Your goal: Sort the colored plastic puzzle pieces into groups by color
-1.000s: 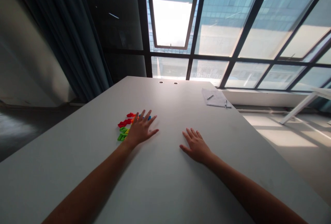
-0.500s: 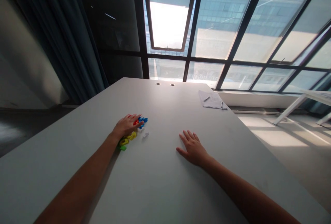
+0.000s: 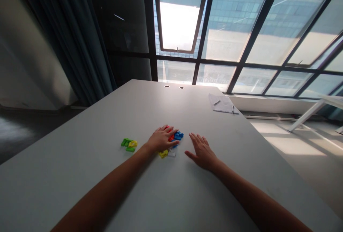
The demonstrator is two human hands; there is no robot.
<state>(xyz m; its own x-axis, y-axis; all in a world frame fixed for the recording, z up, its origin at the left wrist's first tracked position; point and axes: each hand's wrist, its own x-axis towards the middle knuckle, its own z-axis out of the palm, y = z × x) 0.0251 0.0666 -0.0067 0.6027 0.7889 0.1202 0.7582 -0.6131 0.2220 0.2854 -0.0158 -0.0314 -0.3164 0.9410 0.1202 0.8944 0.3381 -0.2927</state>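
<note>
My left hand [image 3: 161,138] lies flat with fingers spread over a pile of small coloured plastic pieces, partly hiding them. Red pieces [image 3: 170,137] peek out between its fingers, and blue pieces [image 3: 178,136] sit at its fingertips. Yellow pieces [image 3: 163,154] and a whitish piece [image 3: 172,154] show below the palm. Left of that forearm lies a smaller group of green pieces [image 3: 126,142] with a yellow piece [image 3: 133,144]. My right hand [image 3: 203,153] rests open, palm down, just right of the pile, apart from it and holding nothing. The pieces' exact kind is too small to tell.
Both hands are over a large white table [image 3: 160,200]. Paper sheets [image 3: 223,101] with pens on them lie near its far right edge. Two round holes [image 3: 174,87] are at the far end. Windows stand beyond, a dark curtain [image 3: 72,42] at left, another white table [image 3: 332,100] at right.
My left hand has slid right with the red, blue, whitish and some yellow pieces, towards my right hand. The green pieces and a yellow one stay behind. My right hand has barely moved.
</note>
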